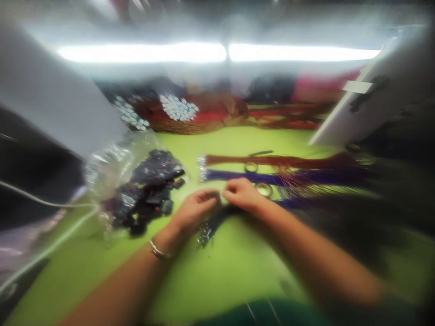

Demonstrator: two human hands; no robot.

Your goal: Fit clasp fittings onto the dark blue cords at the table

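Observation:
My left hand (pixel 197 207) and my right hand (pixel 243 194) meet above the green table, both with fingers pinched together. A small pale bit shows between the fingertips, too blurred to name. Just under my hands lies a bundle of dark wires (pixel 218 221), its shiny metal ends (pixel 205 234) pointing to the near left. Beyond my right hand are a purple wire bundle (pixel 234 175) and a brown wire bundle (pixel 229 159), with whitish ends at their left. A roll of tape (pixel 264 189) sits right behind my right hand, and a second tape roll (pixel 251 167) lies farther back.
On the left, a clear plastic bag (pixel 110 158) spills black plastic parts (pixel 149 194). Red and brown wire bundles (pixel 210 115) with white ends (pixel 178 107) lie along the back. Grey side panels (pixel 50 86) flank the table, under bright tube lights (pixel 146 53). A pale cable (pixel 50 244) crosses the left edge.

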